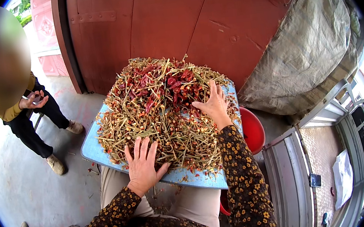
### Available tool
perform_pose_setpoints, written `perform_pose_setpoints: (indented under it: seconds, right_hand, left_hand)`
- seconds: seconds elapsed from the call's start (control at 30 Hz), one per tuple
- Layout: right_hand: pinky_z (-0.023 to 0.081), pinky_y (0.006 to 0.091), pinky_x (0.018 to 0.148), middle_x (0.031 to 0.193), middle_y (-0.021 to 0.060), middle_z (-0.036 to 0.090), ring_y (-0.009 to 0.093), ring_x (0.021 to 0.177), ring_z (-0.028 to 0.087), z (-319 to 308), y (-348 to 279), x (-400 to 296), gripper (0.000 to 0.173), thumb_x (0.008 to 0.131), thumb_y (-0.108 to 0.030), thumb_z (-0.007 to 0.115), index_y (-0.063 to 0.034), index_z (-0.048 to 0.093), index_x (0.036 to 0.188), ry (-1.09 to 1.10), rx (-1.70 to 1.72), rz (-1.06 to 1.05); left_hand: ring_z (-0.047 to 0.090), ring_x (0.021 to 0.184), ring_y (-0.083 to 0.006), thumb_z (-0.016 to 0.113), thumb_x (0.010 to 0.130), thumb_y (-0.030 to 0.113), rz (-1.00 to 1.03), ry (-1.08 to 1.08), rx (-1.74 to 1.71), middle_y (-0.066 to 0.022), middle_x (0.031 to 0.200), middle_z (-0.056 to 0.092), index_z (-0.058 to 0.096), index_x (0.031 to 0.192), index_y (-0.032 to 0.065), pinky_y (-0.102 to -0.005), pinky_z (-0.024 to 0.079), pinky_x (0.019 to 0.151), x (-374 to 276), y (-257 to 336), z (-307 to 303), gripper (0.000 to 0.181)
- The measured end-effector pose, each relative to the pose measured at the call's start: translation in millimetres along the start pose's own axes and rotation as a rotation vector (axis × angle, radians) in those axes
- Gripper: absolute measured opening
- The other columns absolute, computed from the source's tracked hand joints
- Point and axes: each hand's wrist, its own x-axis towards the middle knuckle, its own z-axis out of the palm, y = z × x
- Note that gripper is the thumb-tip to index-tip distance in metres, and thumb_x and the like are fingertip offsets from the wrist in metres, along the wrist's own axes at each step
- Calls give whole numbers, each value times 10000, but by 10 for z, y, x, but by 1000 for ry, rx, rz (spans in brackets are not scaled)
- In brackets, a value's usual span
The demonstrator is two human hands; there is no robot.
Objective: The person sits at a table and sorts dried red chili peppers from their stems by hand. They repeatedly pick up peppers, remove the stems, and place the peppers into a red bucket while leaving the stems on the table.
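Note:
A heap of dried chilli stems [171, 138] covers most of a small blue table [97, 153] before me. Broken red dried chilli pods [178, 80] lie among the stems, mostly toward the far side of the heap. My left hand [144, 165] rests palm down on the near left edge of the stems, fingers spread, holding nothing. On the right side of the heap is my right hand [215, 104], its thumb apart from the fingers and close to the red pods. No object shows in its grasp; the undersides of its fingers are hidden.
A red plastic basin [252, 129] stands below the table's right side. Behind the table rises a red metal door [164, 21], with a grey tarpaulin [308, 38] to its right. A metal truck bed [323, 144] is at right. One person [31, 124] sits at left holding a phone.

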Motion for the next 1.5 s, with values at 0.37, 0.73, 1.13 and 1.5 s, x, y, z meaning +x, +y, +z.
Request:
perform_pose_setpoints:
  seconds: [0.37,0.73,1.13,1.5]
  right_hand:
    - [490,446,874,1130,179,632,317,1033,609,282,54,167,863,721,-212,715,-157,311,1482,-92,101,-94]
    - [468,376,956,1196,150,601,282,1100,580,110,326,186,648,741,-256,724,-147,525,1348,-126,330,-237]
    - [400,505,1015,1221,78,571,309,1234,444,375,-295,-23,522,764,-223,707,-210,539,1257,30,-102,-450]
    - [450,412,985,1142,91,581,306,1083,566,202,101,-153,275,796,-111,644,-122,607,1068,-36,138,-494]
  left_hand:
    - [285,1374,-368,712,755,441,-1,10,-25,-158,1403,409,489,1321,60,-625,138,1109,-3,3,-6,718]
    - [287,1376,-375,666,791,498,-10,4,-32,-171,1414,416,491,1337,81,-637,133,1108,-2,-14,18,709]
    - [284,1378,-373,682,783,480,-15,-2,-27,-168,1407,421,495,1337,83,-636,133,1108,3,-15,6,707]
    - [282,1377,-376,651,800,503,-8,20,-32,-177,1410,414,493,1341,78,-638,130,1108,-8,-17,36,706]
